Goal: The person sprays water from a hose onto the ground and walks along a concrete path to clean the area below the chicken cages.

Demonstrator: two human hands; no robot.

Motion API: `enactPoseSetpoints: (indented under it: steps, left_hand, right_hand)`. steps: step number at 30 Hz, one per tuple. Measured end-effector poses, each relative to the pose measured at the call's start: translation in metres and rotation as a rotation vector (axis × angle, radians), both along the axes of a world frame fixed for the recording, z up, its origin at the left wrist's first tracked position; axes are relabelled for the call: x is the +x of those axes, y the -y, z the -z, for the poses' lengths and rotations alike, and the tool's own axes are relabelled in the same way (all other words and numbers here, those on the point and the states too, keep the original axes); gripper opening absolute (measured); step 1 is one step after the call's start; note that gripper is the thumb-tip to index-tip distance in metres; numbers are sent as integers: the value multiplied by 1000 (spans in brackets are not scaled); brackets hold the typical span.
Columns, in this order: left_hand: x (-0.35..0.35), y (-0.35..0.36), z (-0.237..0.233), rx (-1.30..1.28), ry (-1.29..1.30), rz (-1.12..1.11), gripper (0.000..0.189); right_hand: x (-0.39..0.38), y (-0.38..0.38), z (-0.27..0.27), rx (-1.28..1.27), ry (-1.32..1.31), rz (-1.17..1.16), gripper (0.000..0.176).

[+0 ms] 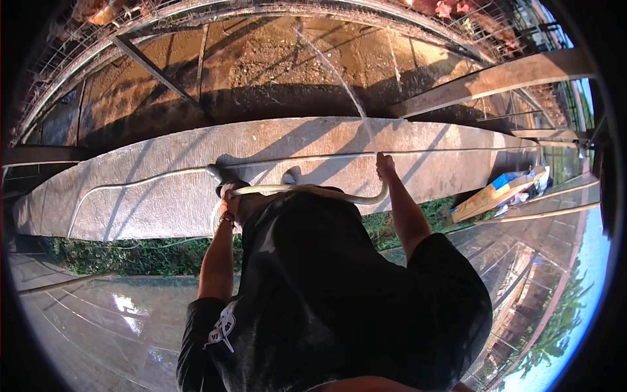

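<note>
A pale hose runs across the front of my body between my two hands. My right hand is closed around its end, and a water jet shoots from there onto the wet ground under the cages. At my waist on the left, my left hand grips another stretch of the same hose, with a band around the wrist. More hose lies along the concrete walkway and bends at its left end. My shoes show on the walkway; one shoe points forward.
Wire cages with brown hens stand along the far side. Beneath them is brown, wet ground crossed by wooden braces. A cardboard box with packaging lies at the right. Green plants line the walkway's near edge.
</note>
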State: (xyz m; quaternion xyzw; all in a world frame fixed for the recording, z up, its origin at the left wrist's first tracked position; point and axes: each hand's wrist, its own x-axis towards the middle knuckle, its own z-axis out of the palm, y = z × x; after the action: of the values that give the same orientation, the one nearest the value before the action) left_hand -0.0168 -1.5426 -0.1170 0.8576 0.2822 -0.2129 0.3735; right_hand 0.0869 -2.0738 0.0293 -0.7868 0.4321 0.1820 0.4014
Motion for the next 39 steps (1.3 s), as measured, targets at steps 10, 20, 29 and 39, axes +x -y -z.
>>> enactPoseSetpoints:
  steps: [10, 20, 29, 39]
  left_hand:
    - [-1, -1, 8, 32, 93, 29, 53]
    - [0, -2, 8, 1, 92, 37, 52]
    - [0, -4, 15, -7, 60, 24, 57]
    - [3, 7, -12, 64, 6, 2, 55]
  right_hand:
    - [-35, 16, 7, 14, -63, 214, 39]
    - [-49, 14, 13, 63, -33, 163, 37]
    - [-39, 10, 7, 44, -37, 148, 37]
    - [-34, 12, 10, 25, -31, 125, 40]
